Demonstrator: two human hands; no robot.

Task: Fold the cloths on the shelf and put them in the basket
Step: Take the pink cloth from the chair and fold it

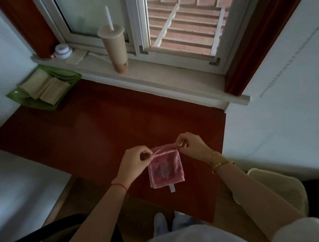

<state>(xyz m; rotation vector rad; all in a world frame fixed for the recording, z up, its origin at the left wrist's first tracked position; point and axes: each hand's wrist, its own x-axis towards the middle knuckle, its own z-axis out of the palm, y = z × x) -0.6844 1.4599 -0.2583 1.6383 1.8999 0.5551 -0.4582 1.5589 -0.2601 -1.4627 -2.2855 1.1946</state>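
A small pink cloth (166,171) with a white tag hangs folded over the near part of the dark red shelf (98,129). My left hand (134,161) pinches its top left corner. My right hand (190,144) pinches the top right corner, so the upper edge is stretched between both hands. At the far left of the shelf stands a green basket (15,95) holding folded beige cloths (44,87).
A tall drink cup (114,49) with a straw stands on the white window sill (160,77), with a small white jar (62,51) further left. A dark chair back (31,239) is at lower left, a pale round object (284,187) at lower right.
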